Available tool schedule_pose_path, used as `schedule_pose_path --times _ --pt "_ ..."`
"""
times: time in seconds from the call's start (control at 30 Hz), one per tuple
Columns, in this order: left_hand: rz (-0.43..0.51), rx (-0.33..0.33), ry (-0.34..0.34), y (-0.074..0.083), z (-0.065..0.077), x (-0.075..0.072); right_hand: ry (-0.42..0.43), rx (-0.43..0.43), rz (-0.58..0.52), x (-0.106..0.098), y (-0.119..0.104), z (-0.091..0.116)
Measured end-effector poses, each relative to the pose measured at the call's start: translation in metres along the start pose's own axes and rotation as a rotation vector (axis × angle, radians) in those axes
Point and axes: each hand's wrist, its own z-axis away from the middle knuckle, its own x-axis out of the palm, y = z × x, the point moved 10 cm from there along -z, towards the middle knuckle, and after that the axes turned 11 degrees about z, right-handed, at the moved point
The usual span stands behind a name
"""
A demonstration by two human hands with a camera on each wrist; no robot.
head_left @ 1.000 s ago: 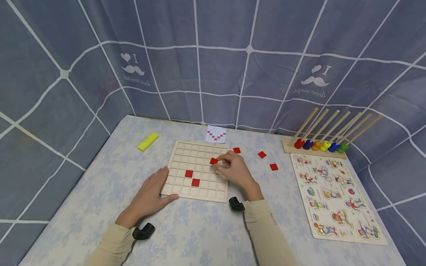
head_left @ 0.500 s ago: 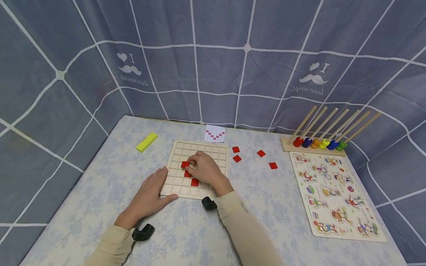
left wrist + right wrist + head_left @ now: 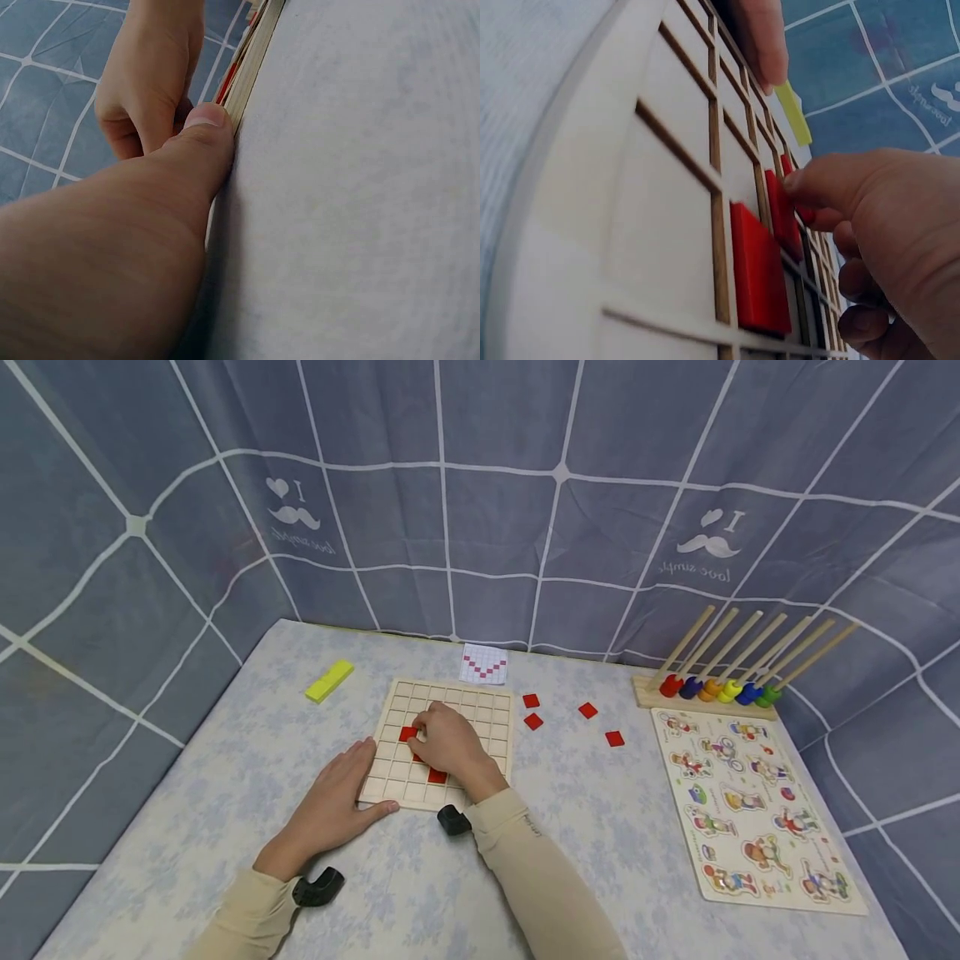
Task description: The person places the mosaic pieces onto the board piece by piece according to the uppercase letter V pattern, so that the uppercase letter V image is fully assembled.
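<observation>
My right hand pinches a red square tile over the left part of a pale wooden grid board. Just nearer to me, two more red tiles lie in the grid in a diagonal line: one shows by the palm, while the other is mostly covered by the hand. In the right wrist view, the nearest red tile sits flat in its cell. My left hand rests at the board's left side, fingers extended along it, and its thumb touches the front edge.
Several loose red tiles lie right of the board. A card with a V pattern lies behind it, a yellow strip at back left. A bead rack with upright sticks and a picture puzzle occupy the right side.
My right hand has carried the red tile leftward across the board, from its right part to a cell in line with the other two. The left hand has stayed in place.
</observation>
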Motion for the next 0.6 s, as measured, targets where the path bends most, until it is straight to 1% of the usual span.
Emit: schedule_pose_path --times 0.33,0.47,0.57,0.6 --pt "0.006 -0.010 -0.008 -0.0014 0.0029 -0.0001 -0.015 0.042 -0.031 -0.0007 -0.0046 -0.0015" --pt "-0.006 -0.004 -0.007 -0.0003 0.0015 -0.0001 -0.007 0.059 -0.014 -0.0025 -0.0045 -0.0009" --pt "-0.010 -0.001 -0.006 0.0002 -0.0004 0.0002 -0.014 0.053 -0.022 -0.0041 -0.0026 0.0006" --pt "-0.009 -0.002 -0.006 0.0000 -0.0010 0.0003 -0.015 0.050 -0.040 -0.0057 -0.0007 0.0018"
